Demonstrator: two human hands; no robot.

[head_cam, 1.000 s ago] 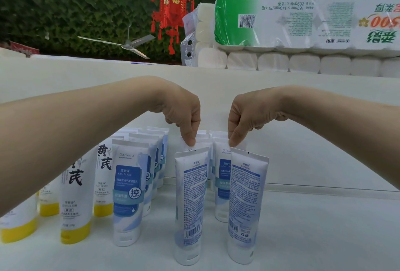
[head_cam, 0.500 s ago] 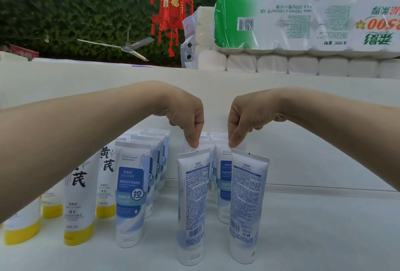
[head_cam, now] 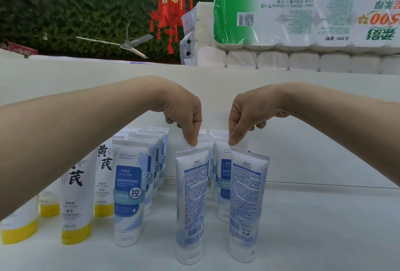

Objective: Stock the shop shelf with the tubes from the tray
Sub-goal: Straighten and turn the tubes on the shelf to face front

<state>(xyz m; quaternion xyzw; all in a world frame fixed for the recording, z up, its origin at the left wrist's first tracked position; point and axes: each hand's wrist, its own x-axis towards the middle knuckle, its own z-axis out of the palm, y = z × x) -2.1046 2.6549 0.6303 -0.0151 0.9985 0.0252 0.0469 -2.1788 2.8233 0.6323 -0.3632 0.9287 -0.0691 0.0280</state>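
Two blue-and-white tubes stand cap down at the front of the white shelf (head_cam: 324, 238), their barcode backs facing me. My left hand (head_cam: 184, 115) hangs over the left tube (head_cam: 190, 203), fingertips pinching its top crimp. My right hand (head_cam: 244, 117) does the same at the top left corner of the right tube (head_cam: 246, 201). Behind them more blue-and-white tubes stand in rows, the nearest (head_cam: 223, 175) showing its front label. Further left is another row of blue tubes (head_cam: 129, 190).
White tubes with yellow caps (head_cam: 73, 205) stand at the far left, partly behind my left forearm. Packs of toilet rolls (head_cam: 303, 21) lie on the shelf top above. A red lantern (head_cam: 171, 6) hangs against a green leaf wall. The shelf floor at right is bare.
The view has shifted slightly. Both hands stay at the tops of the two front tubes, which stand in the same places.
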